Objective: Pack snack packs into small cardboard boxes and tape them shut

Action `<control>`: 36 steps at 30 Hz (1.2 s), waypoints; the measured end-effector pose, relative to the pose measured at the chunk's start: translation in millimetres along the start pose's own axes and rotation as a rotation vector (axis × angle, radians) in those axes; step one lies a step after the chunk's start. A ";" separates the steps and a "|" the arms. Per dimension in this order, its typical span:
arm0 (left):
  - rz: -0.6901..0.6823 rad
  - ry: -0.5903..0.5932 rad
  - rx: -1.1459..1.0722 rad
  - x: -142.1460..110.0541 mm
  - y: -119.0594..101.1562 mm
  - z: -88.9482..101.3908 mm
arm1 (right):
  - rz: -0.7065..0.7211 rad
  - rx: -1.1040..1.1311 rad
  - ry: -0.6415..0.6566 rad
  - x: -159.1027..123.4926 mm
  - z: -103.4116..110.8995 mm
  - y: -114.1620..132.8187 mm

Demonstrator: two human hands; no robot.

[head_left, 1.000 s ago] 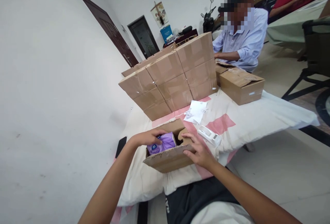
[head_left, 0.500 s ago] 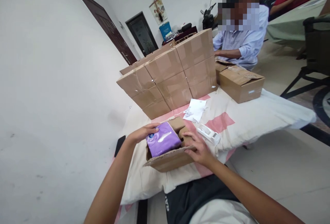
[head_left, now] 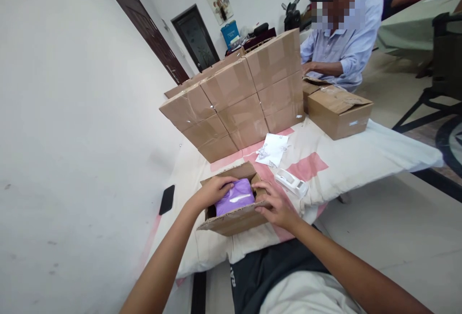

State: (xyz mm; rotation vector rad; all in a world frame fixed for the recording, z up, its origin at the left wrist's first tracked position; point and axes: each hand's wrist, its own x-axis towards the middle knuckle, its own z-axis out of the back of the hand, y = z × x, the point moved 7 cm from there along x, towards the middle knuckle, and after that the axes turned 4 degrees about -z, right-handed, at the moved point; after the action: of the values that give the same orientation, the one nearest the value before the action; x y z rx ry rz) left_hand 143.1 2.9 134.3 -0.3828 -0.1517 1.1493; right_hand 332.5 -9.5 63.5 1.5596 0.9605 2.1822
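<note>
A purple plastic-wrapped tissue pack [head_left: 236, 197] with a white patch on top sits down inside an opened cardboard box [head_left: 240, 221] with ragged front edges. My left hand [head_left: 216, 191] grips the pack's left side, its fingertips curled over the top and the far fingers partly hidden. At the box's right end, my right hand [head_left: 274, 205] holds the cardboard, thumb at the front wall and fingers bent over the right flap. How deep the pack reaches is hidden by the front wall.
Behind the box stands a wall of taped cartons [head_left: 238, 107]. A white tape-dispenser-like device [head_left: 290, 182] and a printed paper sheet [head_left: 272, 150] lie to the right, a black phone [head_left: 167, 200] to the left. A closed carton [head_left: 337, 111] stands near a seated person [head_left: 342, 58].
The purple tissue pack has gone lower into the box and lies flatter. My left hand has moved right and inward with it; my right hand stays at the box's right end.
</note>
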 end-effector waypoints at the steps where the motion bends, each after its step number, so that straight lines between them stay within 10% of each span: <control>1: -0.012 -0.028 0.063 -1.3 -4.7 -3.6 | 0.002 -0.003 0.000 0.3 -0.2 0.6; 7: 0.065 -0.110 0.515 -8.8 -18.8 -26.2 | 0.044 -0.016 0.027 -1.9 -0.8 0.0; 14: 0.052 -0.055 0.502 -16.1 -8.3 -33.0 | 0.086 -0.054 0.061 -4.9 0.5 -4.0; 36: -0.714 0.211 0.581 -29.2 -2.7 -101.3 | 0.164 -0.042 -0.017 1.3 -10.8 3.6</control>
State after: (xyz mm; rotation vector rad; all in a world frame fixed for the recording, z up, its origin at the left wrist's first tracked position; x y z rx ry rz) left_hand 165.0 -46.7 43.8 0.0784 0.2207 0.4049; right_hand 322.6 -15.1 64.7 1.6880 0.8021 2.2782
